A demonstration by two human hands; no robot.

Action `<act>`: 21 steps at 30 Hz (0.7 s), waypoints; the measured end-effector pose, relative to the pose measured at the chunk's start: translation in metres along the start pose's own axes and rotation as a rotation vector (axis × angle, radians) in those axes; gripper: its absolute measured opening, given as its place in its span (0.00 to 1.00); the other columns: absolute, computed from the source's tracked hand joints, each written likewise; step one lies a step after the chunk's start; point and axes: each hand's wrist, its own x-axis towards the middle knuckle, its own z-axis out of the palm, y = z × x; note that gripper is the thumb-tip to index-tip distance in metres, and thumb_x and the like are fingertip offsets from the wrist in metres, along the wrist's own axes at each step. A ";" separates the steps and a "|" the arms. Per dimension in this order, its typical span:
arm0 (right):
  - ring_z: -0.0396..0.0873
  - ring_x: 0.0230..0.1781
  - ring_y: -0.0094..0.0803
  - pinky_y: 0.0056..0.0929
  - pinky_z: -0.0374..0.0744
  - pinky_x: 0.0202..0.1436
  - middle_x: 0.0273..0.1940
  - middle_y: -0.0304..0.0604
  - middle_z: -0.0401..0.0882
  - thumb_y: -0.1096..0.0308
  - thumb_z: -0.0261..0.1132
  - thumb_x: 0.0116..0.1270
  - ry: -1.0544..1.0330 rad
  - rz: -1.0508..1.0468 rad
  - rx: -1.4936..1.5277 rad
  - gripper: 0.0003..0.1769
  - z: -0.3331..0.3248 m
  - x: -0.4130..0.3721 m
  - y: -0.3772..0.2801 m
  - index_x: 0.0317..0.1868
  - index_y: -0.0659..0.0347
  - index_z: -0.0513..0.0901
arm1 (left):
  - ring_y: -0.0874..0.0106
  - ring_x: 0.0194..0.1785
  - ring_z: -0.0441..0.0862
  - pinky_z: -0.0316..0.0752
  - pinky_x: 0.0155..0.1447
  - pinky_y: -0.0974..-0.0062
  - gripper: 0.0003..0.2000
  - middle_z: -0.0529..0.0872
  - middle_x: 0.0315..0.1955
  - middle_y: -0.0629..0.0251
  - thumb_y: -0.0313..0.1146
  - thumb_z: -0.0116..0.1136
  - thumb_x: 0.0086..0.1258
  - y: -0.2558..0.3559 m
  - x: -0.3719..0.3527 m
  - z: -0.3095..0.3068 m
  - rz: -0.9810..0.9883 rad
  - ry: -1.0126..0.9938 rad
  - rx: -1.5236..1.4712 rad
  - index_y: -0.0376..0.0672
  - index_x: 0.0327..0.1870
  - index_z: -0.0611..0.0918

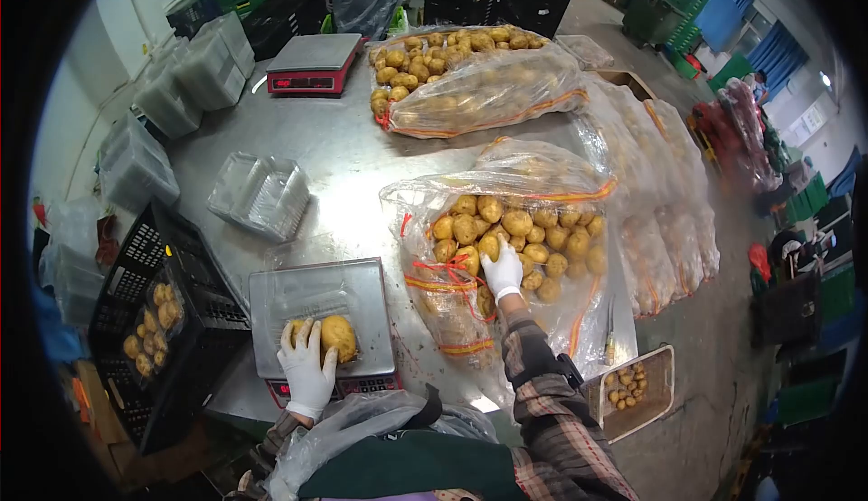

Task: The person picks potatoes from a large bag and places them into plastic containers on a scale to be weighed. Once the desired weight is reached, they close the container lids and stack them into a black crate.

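Far left, a black crate (217, 320) stands tilted, a pack of potatoes (154, 329) inside. Next, on the bench (348, 198), a stack of clear trays (260, 195), and nearer, a scale (375, 320) bearing a tray (312, 300). The gloved left hand (309, 370) is here, fingers spread, resting on one potato beside a big potato (339, 337); whether it grips, I can't tell. Rightward, the gloved right hand (503, 270) reaches into an open bag (416, 198), half-curled fingers touching a yellow potato (489, 246), grip unclear.
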 end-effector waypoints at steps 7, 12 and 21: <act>0.82 0.51 0.42 0.31 0.78 0.55 0.52 0.52 0.83 0.62 0.68 0.64 -0.136 -0.052 0.584 0.26 -0.011 0.012 0.040 0.59 0.68 0.78 | 0.50 0.68 0.61 0.56 0.67 0.51 0.26 0.72 0.63 0.56 0.38 0.60 0.61 -0.006 0.000 0.000 0.012 0.010 -0.058 0.38 0.61 0.75; 0.80 0.51 0.34 0.34 0.82 0.48 0.56 0.43 0.78 0.61 0.59 0.73 -0.514 0.241 1.529 0.23 -0.028 -0.022 0.041 0.63 0.64 0.72 | 0.51 0.67 0.63 0.60 0.68 0.54 0.26 0.72 0.63 0.54 0.32 0.61 0.60 -0.018 0.001 0.001 0.017 0.061 -0.177 0.39 0.62 0.74; 0.79 0.51 0.36 0.29 0.80 0.48 0.55 0.48 0.76 0.56 0.50 0.77 -0.879 0.083 1.428 0.26 -0.052 -0.111 -0.117 0.66 0.66 0.67 | 0.62 0.59 0.77 0.70 0.64 0.68 0.20 0.80 0.55 0.54 0.24 0.54 0.68 -0.053 -0.004 -0.016 -0.266 0.273 -0.540 0.36 0.62 0.75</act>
